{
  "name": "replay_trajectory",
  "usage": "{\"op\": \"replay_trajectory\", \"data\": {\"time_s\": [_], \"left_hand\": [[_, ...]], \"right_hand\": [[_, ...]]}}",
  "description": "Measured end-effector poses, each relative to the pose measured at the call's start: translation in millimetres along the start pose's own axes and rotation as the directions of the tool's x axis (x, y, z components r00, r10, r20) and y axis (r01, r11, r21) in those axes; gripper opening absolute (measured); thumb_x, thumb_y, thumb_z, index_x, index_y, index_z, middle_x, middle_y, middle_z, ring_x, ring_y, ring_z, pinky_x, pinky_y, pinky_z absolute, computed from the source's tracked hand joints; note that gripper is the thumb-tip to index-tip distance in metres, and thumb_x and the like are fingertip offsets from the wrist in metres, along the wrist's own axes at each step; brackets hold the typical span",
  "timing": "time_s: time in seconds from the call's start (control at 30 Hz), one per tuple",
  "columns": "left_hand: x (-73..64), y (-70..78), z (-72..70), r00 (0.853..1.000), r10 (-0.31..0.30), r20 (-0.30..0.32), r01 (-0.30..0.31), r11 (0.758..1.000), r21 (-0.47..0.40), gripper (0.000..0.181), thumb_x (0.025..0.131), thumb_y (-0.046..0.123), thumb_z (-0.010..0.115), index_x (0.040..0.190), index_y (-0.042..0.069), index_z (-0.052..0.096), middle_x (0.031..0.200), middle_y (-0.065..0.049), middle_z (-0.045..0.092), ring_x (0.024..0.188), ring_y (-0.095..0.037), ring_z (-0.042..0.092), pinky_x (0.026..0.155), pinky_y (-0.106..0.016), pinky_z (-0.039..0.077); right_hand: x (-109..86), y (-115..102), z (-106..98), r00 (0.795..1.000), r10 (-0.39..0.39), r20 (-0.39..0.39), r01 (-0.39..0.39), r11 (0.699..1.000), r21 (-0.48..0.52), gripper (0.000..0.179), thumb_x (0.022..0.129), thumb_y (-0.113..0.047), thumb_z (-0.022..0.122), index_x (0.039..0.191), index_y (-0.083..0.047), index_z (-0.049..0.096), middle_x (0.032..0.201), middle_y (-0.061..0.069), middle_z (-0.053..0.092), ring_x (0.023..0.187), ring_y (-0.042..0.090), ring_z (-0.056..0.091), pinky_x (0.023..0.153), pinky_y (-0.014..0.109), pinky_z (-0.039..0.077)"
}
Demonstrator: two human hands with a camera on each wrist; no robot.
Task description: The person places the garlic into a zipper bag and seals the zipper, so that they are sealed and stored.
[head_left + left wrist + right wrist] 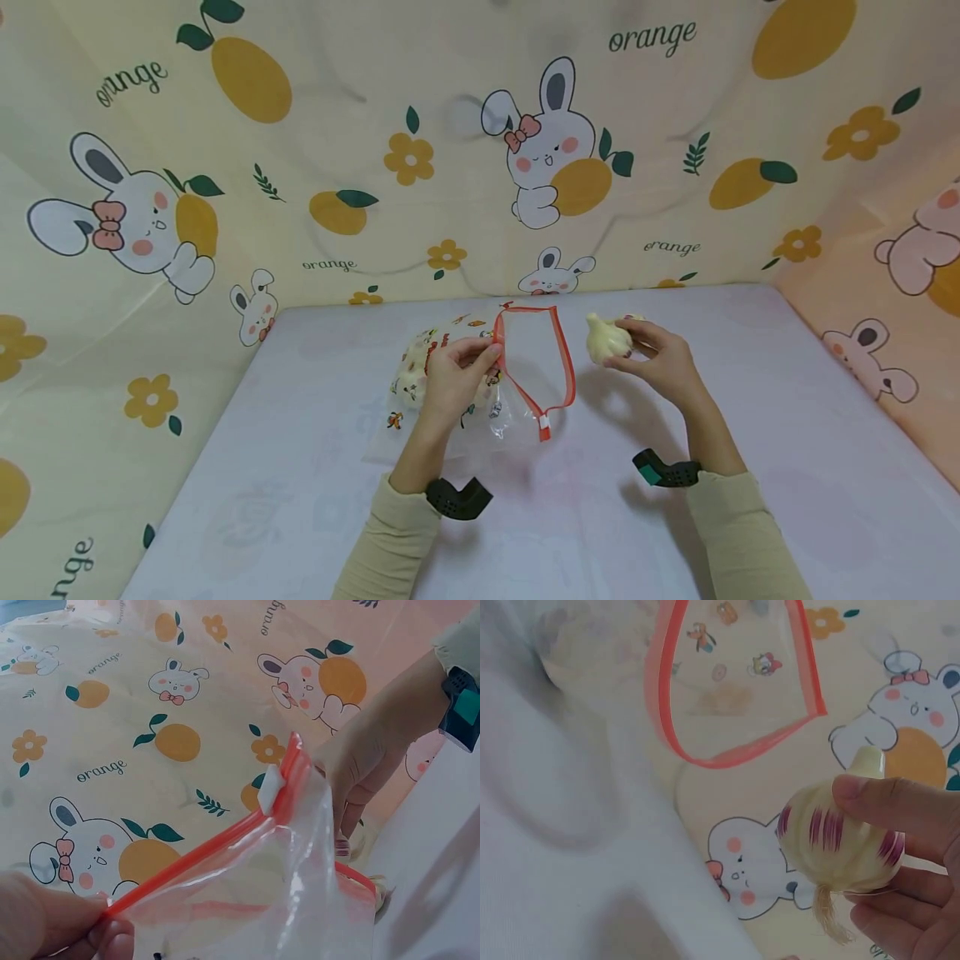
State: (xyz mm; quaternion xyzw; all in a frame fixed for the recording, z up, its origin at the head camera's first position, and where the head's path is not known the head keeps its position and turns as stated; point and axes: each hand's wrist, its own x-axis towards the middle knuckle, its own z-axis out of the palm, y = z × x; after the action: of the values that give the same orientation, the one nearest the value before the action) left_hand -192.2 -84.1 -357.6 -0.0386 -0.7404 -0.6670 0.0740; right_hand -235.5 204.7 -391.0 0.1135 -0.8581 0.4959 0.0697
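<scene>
A clear printed zip bag (480, 425) with a red zip edge lies on the table, its mouth spread open toward the right. My left hand (457, 375) pinches the red edge (187, 859) between thumb and fingers. A white slider (271, 790) sits on that edge. Pale rounded things fill the bag's far left part; the print and the hand partly hide them. To the right of the mouth, my right hand (663, 362) holds a garlic bulb (832, 832) above the table. Purple streaks mark the bulb, and stringy roots hang from its base.
The white table (300, 500) runs back to a cream cloth wall (450, 50) printed with rabbits and oranges. Cloth also rises at the left and right sides. Each wrist wears a black camera mount (457, 498).
</scene>
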Motion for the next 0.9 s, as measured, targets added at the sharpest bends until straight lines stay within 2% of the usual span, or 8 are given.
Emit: {"op": "replay_trajectory", "data": {"time_s": [0.1, 0.37, 0.43, 0.67, 0.73, 0.8, 0.9], "left_hand": [[-0.1, 0.1, 0.0, 1.000, 0.000, 0.001, 0.000, 1.000, -0.001, 0.019, 0.088, 0.008, 0.069, 0.102, -0.005, 0.071, 0.093, -0.027, 0.070, 0.066, -0.004, 0.061, 0.063, -0.012, 0.056], [0.0, 0.2, 0.5, 1.000, 0.005, -0.001, -0.005, 1.000, 0.001, 0.019, 0.088, 0.008, 0.069, 0.102, -0.005, 0.071, 0.093, -0.027, 0.070, 0.066, -0.004, 0.061, 0.063, -0.012, 0.056], [0.1, 0.2, 0.5, 1.000, 0.005, -0.001, -0.005, 1.000, 0.003, 0.019, 0.088, 0.008, 0.069, 0.102, -0.005, 0.071, 0.093, -0.027, 0.070, 0.066, -0.005, 0.061, 0.063, -0.012, 0.056], [-0.2, 0.7, -0.2, 1.000, 0.007, 0.003, -0.007, 1.000, 0.007, 0.019, 0.088, 0.008, 0.068, 0.102, -0.005, 0.071, 0.092, -0.028, 0.070, 0.065, -0.006, 0.061, 0.063, -0.013, 0.056], [-0.2, 0.9, -0.3, 1.000, 0.006, 0.003, -0.006, 1.000, 0.002, 0.019, 0.088, 0.008, 0.068, 0.102, -0.005, 0.071, 0.092, -0.028, 0.070, 0.065, -0.006, 0.061, 0.063, -0.013, 0.056], [-0.3, 0.9, -0.3, 1.000, 0.009, 0.002, -0.009, 1.000, 0.003, 0.019, 0.088, 0.007, 0.068, 0.102, -0.006, 0.071, 0.092, -0.028, 0.070, 0.065, -0.006, 0.061, 0.063, -0.013, 0.056], [-0.2, 0.9, -0.2, 1.000, 0.009, 0.000, -0.009, 1.000, 0.004, 0.019, 0.088, 0.008, 0.068, 0.102, -0.005, 0.071, 0.092, -0.027, 0.070, 0.066, -0.006, 0.061, 0.063, -0.013, 0.056]], "right_hand": [[-0.2, -1.9, 0.7, 1.000, -0.001, 0.005, 0.001, 1.000, 0.002, 0.060, 0.077, -0.010, 0.081, 0.129, 0.004, 0.056, 0.140, 0.025, 0.051, 0.131, 0.041, 0.049, 0.099, 0.020, 0.046], [-1.7, -8.2, 2.2, 1.000, -0.021, 0.001, 0.021, 1.000, 0.013, 0.059, 0.076, -0.009, 0.081, 0.128, 0.004, 0.056, 0.137, 0.024, 0.054, 0.128, 0.041, 0.051, 0.091, 0.001, 0.044], [-2.1, -9.9, 2.3, 1.000, -0.021, 0.001, 0.021, 1.000, 0.014, 0.059, 0.076, -0.009, 0.081, 0.128, 0.004, 0.057, 0.136, 0.024, 0.055, 0.128, 0.041, 0.051, 0.091, 0.001, 0.044], [-3.3, -15.4, 2.4, 1.000, -0.003, 0.020, 0.003, 1.000, -0.004, 0.060, 0.077, -0.012, 0.081, 0.130, 0.002, 0.056, 0.138, 0.024, 0.052, 0.126, 0.040, 0.054, 0.096, 0.015, 0.048], [-3.2, -16.0, 3.0, 1.000, -0.005, 0.024, 0.005, 1.000, -0.005, 0.061, 0.076, -0.012, 0.081, 0.130, 0.001, 0.056, 0.138, 0.024, 0.053, 0.124, 0.039, 0.055, 0.095, 0.013, 0.049], [-3.2, -16.6, 3.6, 1.000, -0.011, 0.025, 0.011, 1.000, -0.005, 0.060, 0.076, -0.012, 0.081, 0.130, 0.001, 0.057, 0.137, 0.024, 0.053, 0.121, 0.035, 0.058, 0.093, 0.009, 0.049], [-3.1, -17.0, 4.4, 1.000, -0.017, 0.024, 0.017, 1.000, 0.002, 0.059, 0.076, -0.011, 0.082, 0.129, 0.001, 0.057, 0.135, 0.024, 0.054, 0.116, 0.019, 0.061, 0.090, 0.002, 0.048]]}}
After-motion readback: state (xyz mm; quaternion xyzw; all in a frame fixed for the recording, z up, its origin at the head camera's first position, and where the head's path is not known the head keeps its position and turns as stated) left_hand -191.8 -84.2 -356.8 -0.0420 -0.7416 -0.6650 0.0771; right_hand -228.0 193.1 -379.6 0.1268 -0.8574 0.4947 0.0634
